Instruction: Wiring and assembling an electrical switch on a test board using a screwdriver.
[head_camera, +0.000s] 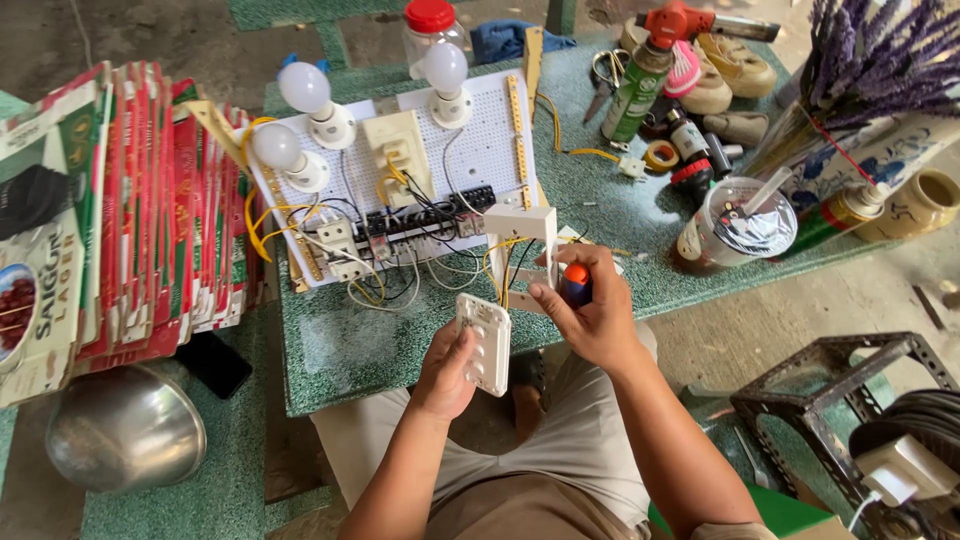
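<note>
1. Hands first: we are gripping a white switch plate (485, 343) in our left hand (447, 368), fingers closed round its lower edge.
2. We are closing our right hand (590, 315) on a blue-and-orange screwdriver handle (574, 283), working at a white wall box (523, 245) trailing yellow and black wires.
3. We are facing a white perforated board (480, 150), already carrying three bulbs (304, 88), sockets and wiring; the plate looks not yet mounted.
4. Farther right we are noting scissors (604, 72), a green spray can (636, 92) and a lidded plastic cup (738, 222).
</note>
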